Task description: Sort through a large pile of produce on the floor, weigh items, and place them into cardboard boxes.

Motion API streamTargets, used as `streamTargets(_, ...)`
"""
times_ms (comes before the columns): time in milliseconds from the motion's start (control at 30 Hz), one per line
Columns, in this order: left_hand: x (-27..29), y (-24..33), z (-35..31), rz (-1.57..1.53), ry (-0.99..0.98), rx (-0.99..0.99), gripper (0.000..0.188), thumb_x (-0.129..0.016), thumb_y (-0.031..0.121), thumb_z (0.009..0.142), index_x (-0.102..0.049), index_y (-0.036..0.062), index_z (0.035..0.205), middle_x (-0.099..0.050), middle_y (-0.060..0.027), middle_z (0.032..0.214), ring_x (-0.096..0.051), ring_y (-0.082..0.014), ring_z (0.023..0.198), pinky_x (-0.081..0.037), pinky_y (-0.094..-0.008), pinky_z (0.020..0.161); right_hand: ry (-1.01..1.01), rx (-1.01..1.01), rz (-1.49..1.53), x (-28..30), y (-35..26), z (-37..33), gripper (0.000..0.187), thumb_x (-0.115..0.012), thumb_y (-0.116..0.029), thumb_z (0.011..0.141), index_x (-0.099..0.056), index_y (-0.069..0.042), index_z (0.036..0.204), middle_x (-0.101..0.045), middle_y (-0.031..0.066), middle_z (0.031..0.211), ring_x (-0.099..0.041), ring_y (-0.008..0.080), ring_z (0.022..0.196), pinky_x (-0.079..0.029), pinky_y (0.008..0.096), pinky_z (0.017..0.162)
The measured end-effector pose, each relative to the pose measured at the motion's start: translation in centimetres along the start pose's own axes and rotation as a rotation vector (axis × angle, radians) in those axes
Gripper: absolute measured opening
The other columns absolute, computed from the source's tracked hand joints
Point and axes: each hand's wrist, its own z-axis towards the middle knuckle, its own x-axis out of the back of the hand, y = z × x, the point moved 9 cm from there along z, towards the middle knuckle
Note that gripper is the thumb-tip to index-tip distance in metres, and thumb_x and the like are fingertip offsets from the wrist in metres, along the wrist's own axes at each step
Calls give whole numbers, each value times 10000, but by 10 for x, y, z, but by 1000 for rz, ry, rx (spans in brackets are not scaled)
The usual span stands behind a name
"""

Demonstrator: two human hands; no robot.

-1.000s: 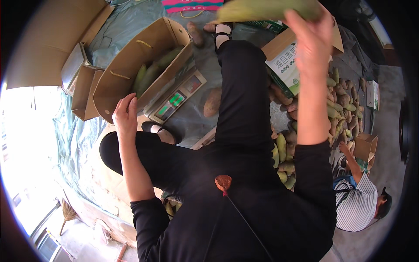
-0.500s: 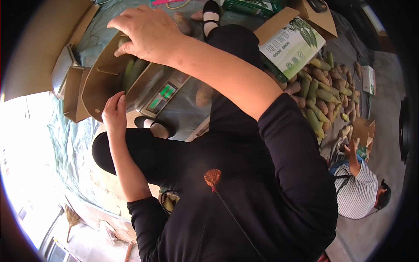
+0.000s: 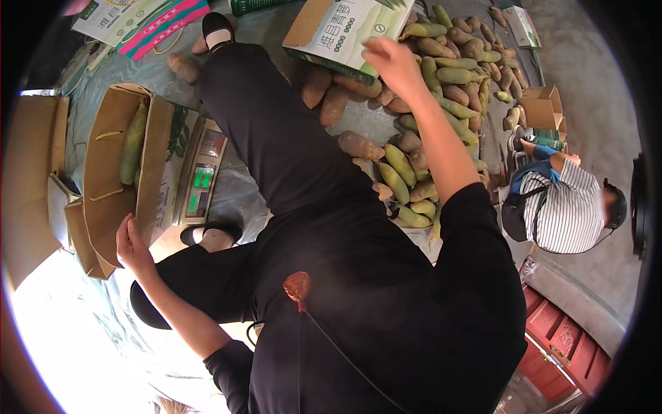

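An open cardboard box (image 3: 109,176) with yellow cord handles stands at the left and holds a long green radish (image 3: 133,146). My left hand (image 3: 134,250) is closed at the near rim of this box, thumb and fingers together on its edge. Beside the box lies a scale (image 3: 200,181) with green lit displays. My right hand (image 3: 394,63) is raised and empty, its fingers apart and loosely bent, in front of a printed white-and-green carton (image 3: 338,38). Just past that hand spreads a pile of green radishes (image 3: 455,74), many coated with brown soil.
Loose radishes (image 3: 334,105) lie close to my right leg. Another person (image 3: 562,200) in a striped shirt crouches at the right near a small open carton (image 3: 543,107). A pink-striped printed bag (image 3: 165,26) lies at the far left. Red crates (image 3: 562,338) stand at lower right.
My right hand has left the space over the box and swung right toward the radish pile. My left hand stays at the box rim. The view has turned to the right.
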Motion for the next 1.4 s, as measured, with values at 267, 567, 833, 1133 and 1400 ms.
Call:
streamTargets(267,1,-6,-1,-41,33,54,236,-534,163,922,-642,-19,1027,-651,-105,976,-623,-171,902,-487,-271,799,-208,-221,-288,-59,171,-114,230,-628,-159,736,-657,-74,948,-644,181,844,-619,356,824,-494,417,744)
streamTargets(567,6,-25,-1,-6,50,60,250,-512,153,938,-621,-43,1050,-624,-124,1027,-629,-191,927,-515,-280,820,-398,-348,-308,-121,193,-177,209,-530,-143,764,-667,-71,904,-643,174,911,-613,353,865,-494,404,773)
streamTargets(833,3,-32,-1,-96,56,111,259,-524,165,934,-621,-51,1040,-621,-138,1019,-632,-205,926,-519,-283,810,-536,-336,-449,-143,190,-182,191,-552,-217,775,-658,-127,906,-646,147,952,-614,328,905,-496,406,772)
streamTargets(1133,18,-17,-1,-8,124,30,180,-545,85,890,-653,-15,994,-655,-122,919,-624,-176,867,-497,-283,779,-820,-221,-755,-179,197,-192,210,-469,-251,865,-635,-125,899,-659,149,848,-650,299,819,-505,402,701)
streamTargets(1400,10,-18,-4,-223,183,83,195,-552,131,893,-661,-3,983,-656,-106,916,-625,-156,820,-482,-263,738,-436,-262,-68,-181,274,-201,244,-470,-281,854,-668,-158,925,-659,148,896,-632,337,883,-495,415,764)
